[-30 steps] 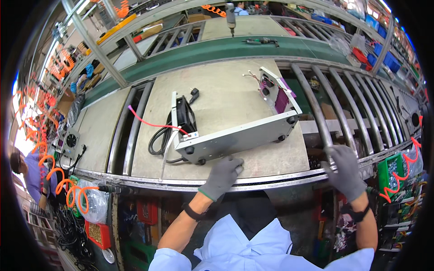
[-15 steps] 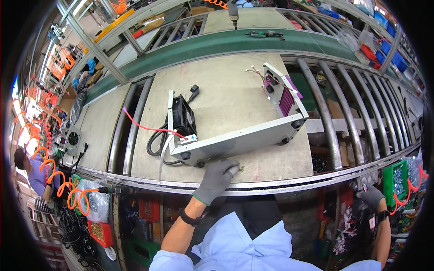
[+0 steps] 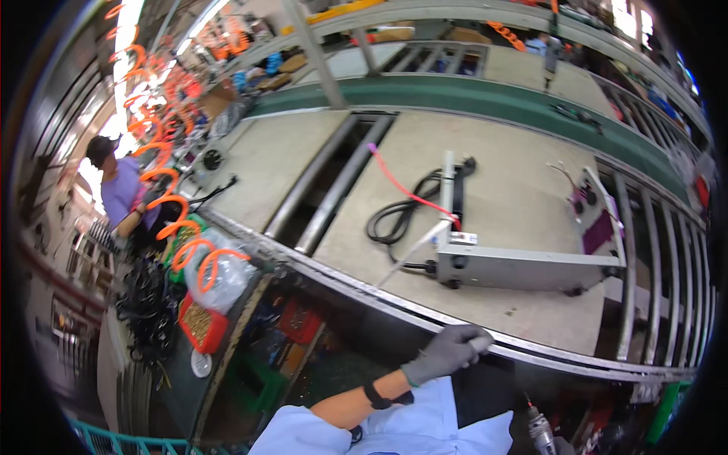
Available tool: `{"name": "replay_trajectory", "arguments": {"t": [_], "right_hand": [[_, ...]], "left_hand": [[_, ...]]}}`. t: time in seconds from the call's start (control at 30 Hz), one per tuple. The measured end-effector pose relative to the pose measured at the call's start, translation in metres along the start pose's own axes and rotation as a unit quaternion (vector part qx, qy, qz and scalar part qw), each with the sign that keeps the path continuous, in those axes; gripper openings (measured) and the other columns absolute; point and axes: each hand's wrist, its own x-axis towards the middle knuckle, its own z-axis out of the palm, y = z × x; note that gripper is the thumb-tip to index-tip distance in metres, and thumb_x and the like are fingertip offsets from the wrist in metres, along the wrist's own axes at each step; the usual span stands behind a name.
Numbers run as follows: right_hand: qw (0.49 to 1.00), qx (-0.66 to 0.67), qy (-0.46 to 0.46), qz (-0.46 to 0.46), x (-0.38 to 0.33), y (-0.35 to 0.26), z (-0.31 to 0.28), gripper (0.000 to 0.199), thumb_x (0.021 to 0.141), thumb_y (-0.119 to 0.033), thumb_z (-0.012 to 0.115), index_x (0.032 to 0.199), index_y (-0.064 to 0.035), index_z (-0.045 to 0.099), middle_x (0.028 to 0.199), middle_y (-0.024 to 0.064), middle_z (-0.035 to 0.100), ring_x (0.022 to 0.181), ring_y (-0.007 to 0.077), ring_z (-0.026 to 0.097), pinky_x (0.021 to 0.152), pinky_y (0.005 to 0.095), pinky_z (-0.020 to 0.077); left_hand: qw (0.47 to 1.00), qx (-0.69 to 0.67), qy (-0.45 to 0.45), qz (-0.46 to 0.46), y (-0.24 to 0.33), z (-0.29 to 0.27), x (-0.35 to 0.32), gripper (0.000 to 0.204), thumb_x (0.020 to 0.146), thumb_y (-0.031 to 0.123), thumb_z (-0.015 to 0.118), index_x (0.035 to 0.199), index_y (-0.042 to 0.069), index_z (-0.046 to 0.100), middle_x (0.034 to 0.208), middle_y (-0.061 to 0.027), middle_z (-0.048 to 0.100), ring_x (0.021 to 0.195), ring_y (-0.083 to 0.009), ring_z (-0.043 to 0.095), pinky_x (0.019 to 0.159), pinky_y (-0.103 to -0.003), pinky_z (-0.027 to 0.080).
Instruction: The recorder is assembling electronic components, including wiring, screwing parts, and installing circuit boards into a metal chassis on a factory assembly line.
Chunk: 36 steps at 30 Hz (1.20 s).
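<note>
My left hand (image 3: 447, 353), in a grey glove, sits at the near edge of the workbench with its fingers curled over the metal edge rail (image 3: 561, 355). Beyond it a long grey metal chassis (image 3: 523, 267) lies on the beige board (image 3: 500, 197), a purple end panel (image 3: 595, 220) at its right. A black power cord (image 3: 394, 220) and a red wire (image 3: 402, 186) lie to the chassis's left. My right hand is out of view.
Roller rails (image 3: 660, 250) run along the right, and a gap with metal bars (image 3: 326, 197) splits the boards. A green belt (image 3: 470, 91) runs behind. Orange coiled hoses (image 3: 189, 243) and a red parts bin (image 3: 199, 322) sit left, where another person (image 3: 114, 189) works. A power screwdriver (image 3: 540, 434) hangs below.
The view has swung to the left, so the chassis now sits right of centre. My right hand has dropped out of the picture. My left hand stays at the near rail.
</note>
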Motion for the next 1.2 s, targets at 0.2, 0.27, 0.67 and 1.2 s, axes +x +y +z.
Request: {"name": "replay_trajectory", "arguments": {"t": [0.2,0.27,0.67,1.2], "right_hand": [[0.925,-0.049,0.077,-0.368,0.028,-0.112,0.082,0.049,0.085,-0.011,0.078,0.129,-0.0015,0.059,0.094,0.0086,0.066,0.087,0.0222,0.064,0.079,0.0358,0.0528],[0.925,-0.054,0.053,-0.373,0.035,-0.134,0.094,0.049,0.085,-0.012,0.079,0.129,-0.001,0.06,0.094,0.0091,0.066,0.089,0.0225,0.064,0.08,0.0363,0.0528],[0.94,0.041,-0.162,-0.299,0.047,-0.205,0.124,0.048,0.087,-0.016,0.08,0.129,-0.0053,0.061,0.084,0.0028,0.066,0.058,0.0066,0.055,0.049,0.0243,0.0439],[0.863,-0.151,-0.028,-0.481,0.055,-0.254,0.08,0.054,0.085,-0.01,0.078,0.134,0.0031,0.06,0.097,0.0159,0.07,0.082,0.0195,0.065,0.074,0.0353,0.0545]], "left_hand": [[0.993,-0.103,0.054,0.034,0.002,-0.003,-0.029,0.029,0.103,0.035,0.07,0.107,0.006,0.073,0.082,0.0049,0.064,0.065,-0.0005,0.056,0.056,-0.018,0.045],[0.987,-0.125,0.092,0.043,0.002,-0.013,-0.04,0.03,0.103,0.034,0.07,0.107,0.005,0.073,0.081,0.0038,0.064,0.064,-0.0012,0.056,0.055,-0.018,0.046],[0.971,-0.195,0.115,0.081,-0.012,-0.079,-0.07,0.029,0.108,0.025,0.063,0.119,-0.001,0.069,0.086,-0.0028,0.068,0.068,-0.0072,0.064,0.056,-0.021,0.052],[0.71,0.376,0.595,0.021,-0.039,-0.258,-0.219,0.02,0.095,0.016,0.066,0.109,0.006,0.077,0.091,-0.0157,0.075,0.077,-0.0234,0.071,0.073,-0.04,0.056]]}}
